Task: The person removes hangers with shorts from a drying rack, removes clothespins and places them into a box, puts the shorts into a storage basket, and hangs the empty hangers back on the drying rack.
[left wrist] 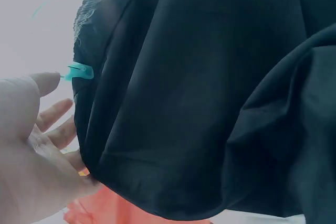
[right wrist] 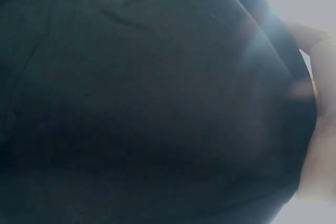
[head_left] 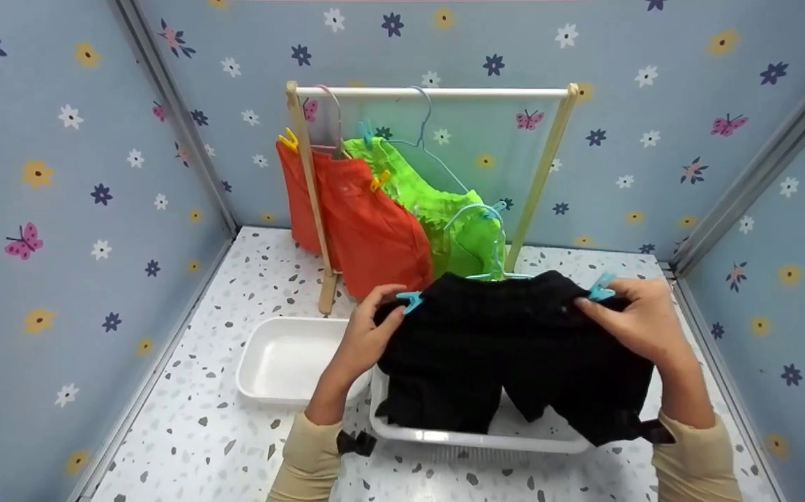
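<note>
A pair of black shorts (head_left: pixel 514 328) hangs spread between both hands, with a light-blue hanger (head_left: pixel 494 244) behind its waistband. A blue clothespin (head_left: pixel 411 301) clips the left corner of the waistband. My left hand (head_left: pixel 367 331) holds the shorts at this corner; in the left wrist view its thumb (left wrist: pixel 47 83) touches the clothespin's end. At the other corner, beside a second blue clothespin (head_left: pixel 602 286), my right hand (head_left: pixel 643 321) grips the waistband with the thumb in front and fingers behind. Black cloth fills most of the right wrist view and hides those fingers.
Behind the shorts stands a rack with a white rod (head_left: pixel 500 92). Red shorts (head_left: pixel 374 223) and lime-green shorts (head_left: pixel 437 202) hang there on hangers with clothespins. A white basin (head_left: pixel 284 359) sits at left; a white basket (head_left: pixel 458 439) lies beneath the black shorts.
</note>
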Available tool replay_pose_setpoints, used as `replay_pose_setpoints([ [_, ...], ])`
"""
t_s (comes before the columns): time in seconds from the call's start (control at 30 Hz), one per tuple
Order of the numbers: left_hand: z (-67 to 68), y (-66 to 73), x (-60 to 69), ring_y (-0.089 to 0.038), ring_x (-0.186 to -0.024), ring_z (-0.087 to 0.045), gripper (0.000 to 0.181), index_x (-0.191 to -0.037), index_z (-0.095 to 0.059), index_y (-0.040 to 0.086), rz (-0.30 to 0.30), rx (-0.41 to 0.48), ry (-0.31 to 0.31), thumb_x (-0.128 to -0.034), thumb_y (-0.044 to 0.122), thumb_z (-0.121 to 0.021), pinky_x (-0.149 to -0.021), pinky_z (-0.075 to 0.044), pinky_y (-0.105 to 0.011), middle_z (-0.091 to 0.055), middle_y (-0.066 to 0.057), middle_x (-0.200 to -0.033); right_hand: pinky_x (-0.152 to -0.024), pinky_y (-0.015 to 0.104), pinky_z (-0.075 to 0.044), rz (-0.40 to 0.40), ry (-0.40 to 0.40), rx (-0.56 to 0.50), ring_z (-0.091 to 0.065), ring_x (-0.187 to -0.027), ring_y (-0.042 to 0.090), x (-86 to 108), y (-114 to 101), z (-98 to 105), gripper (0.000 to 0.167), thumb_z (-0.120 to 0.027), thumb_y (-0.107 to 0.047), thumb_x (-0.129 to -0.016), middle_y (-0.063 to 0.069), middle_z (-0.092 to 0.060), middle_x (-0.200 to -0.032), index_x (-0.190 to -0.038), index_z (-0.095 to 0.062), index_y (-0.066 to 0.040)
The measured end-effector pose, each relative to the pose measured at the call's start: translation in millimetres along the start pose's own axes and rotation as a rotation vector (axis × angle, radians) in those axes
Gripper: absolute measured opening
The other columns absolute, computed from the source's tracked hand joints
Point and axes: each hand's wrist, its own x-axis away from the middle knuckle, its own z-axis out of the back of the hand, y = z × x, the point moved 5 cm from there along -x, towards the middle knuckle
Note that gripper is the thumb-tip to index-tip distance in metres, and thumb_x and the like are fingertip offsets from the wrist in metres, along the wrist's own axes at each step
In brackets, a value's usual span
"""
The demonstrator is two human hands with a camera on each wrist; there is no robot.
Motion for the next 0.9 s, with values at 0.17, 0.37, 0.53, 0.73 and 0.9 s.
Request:
replay_pose_setpoints([
  [0.17,-0.3,-14.3,6.6,-0.035,-0.109,-0.056,0.028,-0.123,-0.056,-0.005,0.018,0.014,-0.055,-0.0953,-0.001,-0.059,-0.094,-0.042,-0.051,-0.061,-0.015,-0.116,-0.056,0.017,-0.036,-0.066,-0.029,-0.023,-0.038,-0.052,0.006,7.7,12.3,-13.9,0.027,-0.082,-0.009,-0.078,-0.007,-0.052,-0.061,-0.067,-0.06,-0.019],
  [0.37,2.6,-22.0,12.7,-0.034,-0.109,-0.056,0.035,-0.121,-0.058,-0.004,0.007,-0.047,-0.023,-0.088,0.001,-0.07,-0.096,-0.041,-0.049,-0.062,-0.013,-0.115,-0.058,0.016,-0.04,-0.119,-0.036,-0.043,-0.045,-0.055,0.007,10.9,21.8,-28.0,0.026,-0.083,-0.01,-0.077,-0.008,-0.057,-0.063,-0.066,-0.062,-0.021],
  [0.53,4.8,-47.3,13.8,-0.021,-0.108,-0.058,0.04,-0.122,-0.059,0.0,-0.028,-0.125,0.046,-0.0887,0.017,-0.073,-0.094,-0.044,-0.04,-0.063,-0.003,-0.114,-0.059,0.015,-0.039,-0.175,-0.043,-0.082,-0.046,-0.057,0.005,11.6,21.6,-39.4,0.026,-0.083,-0.004,-0.075,-0.006,-0.057,-0.063,-0.066,-0.063,-0.016],
  [0.73,6.0,-61.7,13.3,-0.017,-0.103,-0.06,0.035,-0.119,-0.062,0.003,-0.135,-0.198,0.096,-0.0889,0.019,-0.072,-0.09,-0.047,-0.037,-0.064,0.0,-0.111,-0.058,0.016,-0.039,-0.192,-0.048,-0.109,-0.044,-0.056,0.006,17.8,33.9,-54.1,0.027,-0.083,-0.002,-0.074,-0.005,-0.054,-0.062,-0.065,-0.061,-0.014],
  [0.9,3.9,-68.0,14.8,-0.021,-0.097,-0.063,0.025,-0.113,-0.064,0.005,-0.103,-0.174,0.075,-0.0902,0.012,-0.069,-0.086,-0.05,-0.038,-0.067,-0.004,-0.104,-0.057,0.017,-0.04,-0.178,-0.07,-0.121,-0.045,-0.054,0.007,26.8,48.8,-63.3,0.03,-0.083,-0.006,-0.076,-0.008,-0.053,-0.061,-0.065,-0.059,-0.019],
])
